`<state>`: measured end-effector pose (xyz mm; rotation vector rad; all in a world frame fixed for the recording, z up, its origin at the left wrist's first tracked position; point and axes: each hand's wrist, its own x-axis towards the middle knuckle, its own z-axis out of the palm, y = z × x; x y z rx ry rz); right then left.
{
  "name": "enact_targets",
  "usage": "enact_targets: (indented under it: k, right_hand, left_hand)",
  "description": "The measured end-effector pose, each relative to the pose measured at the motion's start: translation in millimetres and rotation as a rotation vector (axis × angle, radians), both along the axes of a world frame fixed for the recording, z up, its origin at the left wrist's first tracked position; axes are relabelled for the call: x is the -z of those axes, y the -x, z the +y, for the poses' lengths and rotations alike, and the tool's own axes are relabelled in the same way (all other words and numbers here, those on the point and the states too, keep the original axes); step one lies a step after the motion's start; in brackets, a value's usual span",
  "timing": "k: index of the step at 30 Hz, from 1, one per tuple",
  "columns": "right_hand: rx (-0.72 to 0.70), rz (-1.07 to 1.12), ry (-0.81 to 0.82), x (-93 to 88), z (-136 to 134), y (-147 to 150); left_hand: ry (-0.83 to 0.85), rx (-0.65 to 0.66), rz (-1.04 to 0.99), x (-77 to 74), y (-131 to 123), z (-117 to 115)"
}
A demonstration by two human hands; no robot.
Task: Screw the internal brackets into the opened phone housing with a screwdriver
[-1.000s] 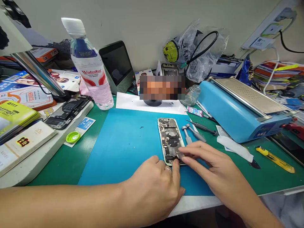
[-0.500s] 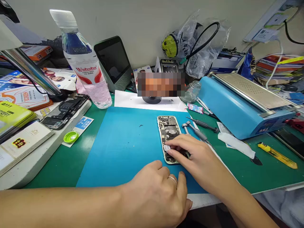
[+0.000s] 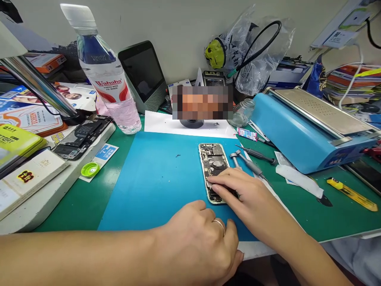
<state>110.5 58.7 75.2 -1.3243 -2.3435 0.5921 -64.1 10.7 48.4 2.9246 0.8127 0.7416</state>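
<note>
Since a second ago, the right hand [image 3: 247, 190] has crossed over the opened phone [image 3: 216, 162] and the left hand [image 3: 205, 240] has drawn back; in the head view I can't tell whether either pinches anything — right fingertips nearly together, left fingers curled. Screwdrivers [image 3: 255, 154] crowd the phone's right, a blue machine [image 3: 293, 131] beyond. On the blue mat [image 3: 154, 178], its long axis runs away from me, far end slightly left.

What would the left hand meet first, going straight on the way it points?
Probably the right hand, near its wrist: that lies across the left hand's line. Depth is unclear, so it might pass under or over.
</note>
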Motion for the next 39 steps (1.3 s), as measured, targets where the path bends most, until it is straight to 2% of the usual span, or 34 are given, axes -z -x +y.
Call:
enact_targets:
  k: [9, 15, 20, 25, 29, 34, 39]
  right_hand:
    - [-0.008, 0.013, -0.070, 3.4, -2.3, 2.2]
    - [-0.016, 0.019, -0.114, 6.3, -5.0, 1.3]
    - [-0.031, 0.046, -0.216, 11.4, -10.7, -3.2]
    - [0.045, 0.086, -0.404, 19.6, -18.6, -8.3]
    - [0.019, 0.100, -0.468, 25.2, -21.7, -9.1]
    - [0.019, 0.108, -0.428, 25.1, -22.2, -8.9]
    - [-0.003, 0.118, -0.462, 24.9, -24.9, -10.7]
  left_hand:
    - [0.060, 0.012, 0.041, 0.9, 0.9, 1.9]
    - [0.036, 0.013, 0.021, 1.9, 0.6, 1.8]
    - [0.015, 0.015, 0.001, 2.0, 1.3, 1.3]
    - [0.054, 0.021, 0.019, 2.4, 1.3, 1.1]
    - [0.030, -0.005, 0.004, 2.6, 1.7, 2.4]
    - [-0.004, -0.065, 0.021, -6.7, 3.9, 4.9]
    - [-0.096, -0.164, 0.053, -19.4, 3.8, 0.9]
